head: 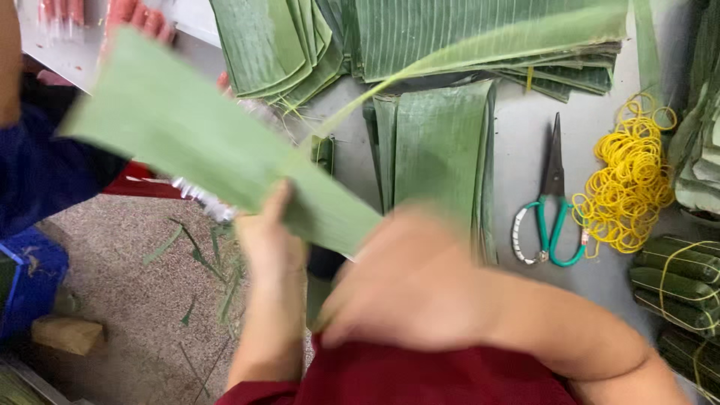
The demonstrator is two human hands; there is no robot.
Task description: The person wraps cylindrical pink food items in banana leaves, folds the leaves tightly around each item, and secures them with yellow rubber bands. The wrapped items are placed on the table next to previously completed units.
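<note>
My left hand point(271, 238) grips a long green banana leaf strip point(210, 146) that slants up to the left over the table edge. The thumb lies on top of the leaf. My right hand point(409, 281) is blurred, low in the middle, fingers curled at the near end of the same leaf; whether it grips the leaf is unclear. A folded pile of leaf pieces point(439, 142) lies flat on the grey table just beyond both hands.
Stacks of banana leaves point(480, 37) fill the table's far side. Green-handled scissors point(551, 202) and a heap of yellow rubber bands point(630, 180) lie at right, tied leaf bundles point(679, 285) beyond. Another person's hand point(139, 19) and blue sleeve point(45, 169) are at left.
</note>
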